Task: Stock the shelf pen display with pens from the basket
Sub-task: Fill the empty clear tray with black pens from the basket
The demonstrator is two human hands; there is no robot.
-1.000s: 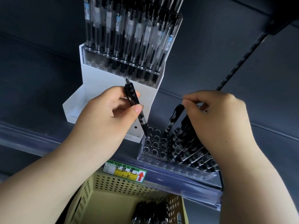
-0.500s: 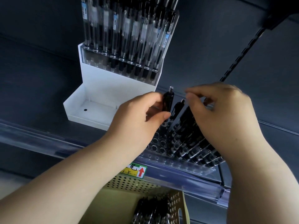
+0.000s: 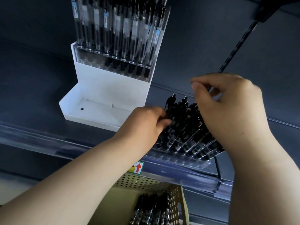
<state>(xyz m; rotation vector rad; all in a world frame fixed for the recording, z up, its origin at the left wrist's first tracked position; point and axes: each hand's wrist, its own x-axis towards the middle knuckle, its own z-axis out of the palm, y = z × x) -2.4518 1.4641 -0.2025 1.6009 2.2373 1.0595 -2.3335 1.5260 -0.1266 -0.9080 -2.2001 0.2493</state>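
A clear pen display tray [image 3: 183,161] with rows of holes sits on the dark shelf, holding several black pens [image 3: 186,127] that lean back to the right. My left hand [image 3: 146,125] pinches one black pen [image 3: 170,105] at the left side of the bunch, its lower end down among the holes. My right hand [image 3: 227,109] rests over the tops of the standing pens, thumb and forefinger curled together; what they hold is hidden. Below the shelf edge a yellow perforated basket [image 3: 146,184] holds more black pens [image 3: 152,210].
A white stand [image 3: 103,98] with a low front tray stands to the left of the display, and its clear upper rack [image 3: 120,38] is full of clear-barrelled pens. A clear price rail [image 3: 48,140] with a red-arrow label [image 3: 138,167] runs along the shelf front.
My left hand carried the black pen from in front of the white stand rightward and down into the clear display. My right hand stayed over the standing pens.
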